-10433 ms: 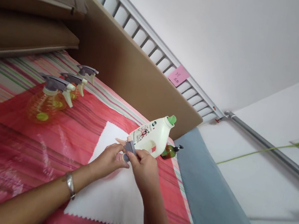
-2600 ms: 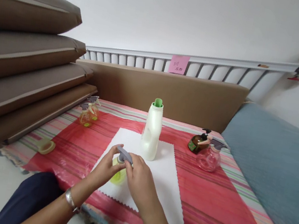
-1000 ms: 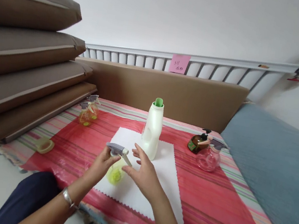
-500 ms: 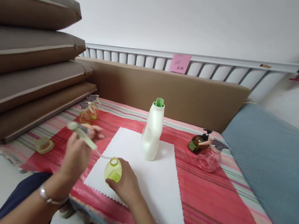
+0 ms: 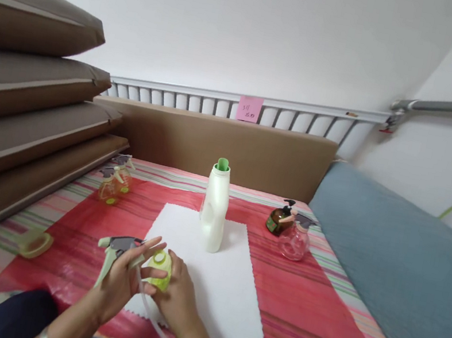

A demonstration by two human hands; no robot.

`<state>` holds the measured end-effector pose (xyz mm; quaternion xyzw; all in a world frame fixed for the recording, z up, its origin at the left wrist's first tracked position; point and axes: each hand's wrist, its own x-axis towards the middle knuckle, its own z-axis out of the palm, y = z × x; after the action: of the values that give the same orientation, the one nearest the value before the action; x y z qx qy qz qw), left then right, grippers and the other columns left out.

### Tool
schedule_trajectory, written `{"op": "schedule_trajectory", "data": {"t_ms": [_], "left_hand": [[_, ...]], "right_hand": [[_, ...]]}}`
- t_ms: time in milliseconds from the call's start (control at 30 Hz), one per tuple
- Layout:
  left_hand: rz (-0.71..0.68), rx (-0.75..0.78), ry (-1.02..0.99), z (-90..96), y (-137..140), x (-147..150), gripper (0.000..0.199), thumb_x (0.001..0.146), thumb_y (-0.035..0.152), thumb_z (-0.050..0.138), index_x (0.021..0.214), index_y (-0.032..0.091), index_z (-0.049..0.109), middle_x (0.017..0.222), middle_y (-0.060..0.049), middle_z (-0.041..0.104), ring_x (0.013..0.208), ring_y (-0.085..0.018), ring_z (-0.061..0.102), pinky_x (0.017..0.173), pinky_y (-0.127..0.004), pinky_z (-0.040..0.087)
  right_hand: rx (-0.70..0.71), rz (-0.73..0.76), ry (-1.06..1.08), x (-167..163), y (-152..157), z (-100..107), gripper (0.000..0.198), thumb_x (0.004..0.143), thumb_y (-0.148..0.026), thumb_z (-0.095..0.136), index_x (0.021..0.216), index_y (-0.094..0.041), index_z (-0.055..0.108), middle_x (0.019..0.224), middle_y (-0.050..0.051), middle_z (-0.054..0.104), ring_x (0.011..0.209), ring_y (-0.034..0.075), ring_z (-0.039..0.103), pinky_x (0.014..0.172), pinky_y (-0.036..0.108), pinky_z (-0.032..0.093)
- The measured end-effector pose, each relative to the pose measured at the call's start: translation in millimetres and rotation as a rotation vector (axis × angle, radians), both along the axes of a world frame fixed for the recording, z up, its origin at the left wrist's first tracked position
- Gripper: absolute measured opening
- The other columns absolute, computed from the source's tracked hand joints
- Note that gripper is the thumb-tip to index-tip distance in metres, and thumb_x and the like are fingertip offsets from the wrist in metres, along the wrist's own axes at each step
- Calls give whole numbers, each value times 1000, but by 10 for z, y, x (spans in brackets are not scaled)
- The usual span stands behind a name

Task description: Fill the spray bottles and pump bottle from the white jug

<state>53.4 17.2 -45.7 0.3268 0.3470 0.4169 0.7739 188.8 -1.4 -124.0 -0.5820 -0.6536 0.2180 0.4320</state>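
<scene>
My left hand (image 5: 123,276) is closed on a spray trigger head (image 5: 120,243), grey on top with a pale green lever. The head's thin clear tube (image 5: 151,316) hangs down and trails over the white cloth (image 5: 229,298). A small round yellow-green bottle (image 5: 161,264) without a top is in my right hand (image 5: 180,295), its neck facing up. Fingers of my left hand reach across to the bottle's side. Behind my hands, a large white jug (image 5: 215,214) with a green spout (image 5: 222,164) stands upright on the cloth.
A pink spray bottle (image 5: 295,242) and a brown pump bottle (image 5: 278,219) stand at the right. Orange spray bottles (image 5: 108,189) are at the back left. A pale green cap-like piece (image 5: 35,243) lies left. Stacked brown cushions (image 5: 20,121) rise beside the bed.
My left hand has brought the spray head down and turned it over, so the tube now points toward me. The tube's end is away from the bottle's neck. The view has shifted.
</scene>
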Motion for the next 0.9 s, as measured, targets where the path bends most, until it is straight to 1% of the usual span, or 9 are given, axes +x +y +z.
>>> {"op": "schedule_trajectory", "data": {"t_ms": [200, 267, 367, 467, 533, 633, 700, 800, 900], "left_hand": [[-7, 33, 14, -111, 84, -49, 37, 76, 33, 55, 111, 22, 59, 131, -10, 50, 71, -21, 66, 67, -38, 52], [-22, 49, 4, -180, 124, -99, 39, 77, 35, 55, 113, 22, 58, 129, -9, 52, 73, -23, 67, 77, -41, 50], [-50, 24, 2, -255, 174, -131, 41, 78, 41, 53, 114, 22, 57, 129, -9, 52, 75, -25, 67, 81, -43, 48], [-56, 12, 11, -266, 167, -111, 42, 78, 43, 53, 114, 22, 56, 130, -9, 52, 74, -25, 67, 81, -44, 47], [-55, 22, 8, -257, 128, -82, 42, 77, 43, 54, 114, 22, 56, 130, -9, 51, 74, -24, 67, 82, -44, 47], [-60, 47, -13, -260, 75, -35, 43, 76, 42, 55, 114, 21, 56, 131, -10, 50, 75, -24, 67, 83, -43, 46], [-57, 54, -17, -280, 74, -10, 44, 76, 43, 55, 114, 22, 56, 132, -10, 49, 76, -24, 68, 82, -43, 47], [-43, 40, -5, -309, 112, 8, 46, 76, 46, 54, 115, 22, 55, 135, -10, 46, 75, -24, 68, 77, -41, 48], [-48, 27, 1, -310, 138, 12, 47, 76, 47, 54, 115, 22, 54, 137, -11, 43, 73, -24, 68, 74, -40, 49]], "right_hand": [[-143, 146, 51, 157, -6, -8, 97, 52, -25, 77, 136, -19, 29, 129, 10, 48, 116, 26, 46, 97, 37, 38], [-108, 150, 54, 331, 19, 54, 90, 54, -27, 76, 133, -22, 35, 133, 8, 46, 120, 26, 42, 102, 38, 33], [43, -144, 187, 669, 164, 209, 56, 69, -33, 63, 122, -21, 49, 125, 8, 53, 114, 23, 48, 99, 38, 36], [90, -468, 301, 951, 460, 370, 51, 76, -38, 52, 122, -16, 46, 124, 13, 53, 111, 23, 51, 94, 36, 40], [53, -517, 296, 1043, 702, 432, 51, 73, -37, 56, 118, -16, 48, 120, 13, 56, 108, 24, 53, 89, 36, 42], [-60, -525, 284, 1042, 1009, 457, 38, 65, -39, 65, 95, -16, 59, 91, 9, 67, 83, 23, 62, 72, 34, 47], [-108, -535, 282, 1006, 1118, 479, 30, 68, -40, 65, 85, -15, 59, 80, 5, 66, 71, 19, 61, 65, 32, 47], [-108, -544, 276, 1000, 1083, 598, 28, 75, -41, 59, 83, -14, 57, 74, 1, 63, 63, 14, 58, 60, 28, 45], [-88, -534, 245, 1083, 809, 820, 33, 73, -47, 56, 80, -14, 56, 63, 0, 59, 56, 15, 55, 52, 25, 41]]}}
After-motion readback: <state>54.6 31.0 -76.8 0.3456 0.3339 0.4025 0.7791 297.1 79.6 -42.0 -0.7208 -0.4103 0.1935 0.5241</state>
